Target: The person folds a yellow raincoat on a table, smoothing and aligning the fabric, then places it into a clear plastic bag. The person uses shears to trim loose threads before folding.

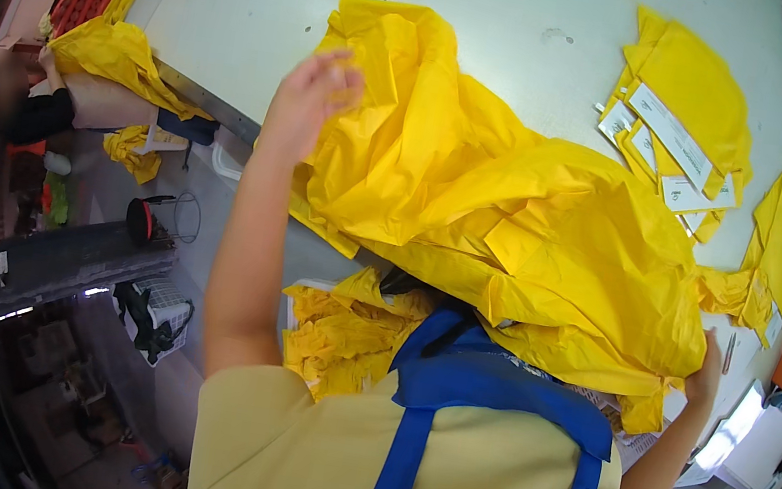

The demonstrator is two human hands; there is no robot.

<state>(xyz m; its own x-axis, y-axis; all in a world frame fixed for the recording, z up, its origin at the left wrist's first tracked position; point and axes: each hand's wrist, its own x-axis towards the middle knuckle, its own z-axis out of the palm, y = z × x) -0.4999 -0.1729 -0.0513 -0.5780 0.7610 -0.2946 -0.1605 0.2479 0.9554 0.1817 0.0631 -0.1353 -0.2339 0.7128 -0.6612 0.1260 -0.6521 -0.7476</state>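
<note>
From the head view, a big yellow sheet (516, 223) lies crumpled on the grey counter (274, 14). The left hand (310, 96), fingers loosely spread, touches its upper edge; the right hand (703, 372) pinches its lower corner.

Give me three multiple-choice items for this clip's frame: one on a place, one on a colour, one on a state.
1. Where does the stack of folded yellow pieces with white labels lie?
A. far right of the table
B. on the floor
C. in a basket

2. What colour is the large sheet?
A. blue
B. yellow
C. white

3. How is the left hand?
A. flat on the table
B. raised at the sheet's left edge
C. in a pocket

Answers: 1 A, it sits on the white table; 2 B, plainly yellow; 3 B, while the right hand grips the sheet's right edge.
</note>
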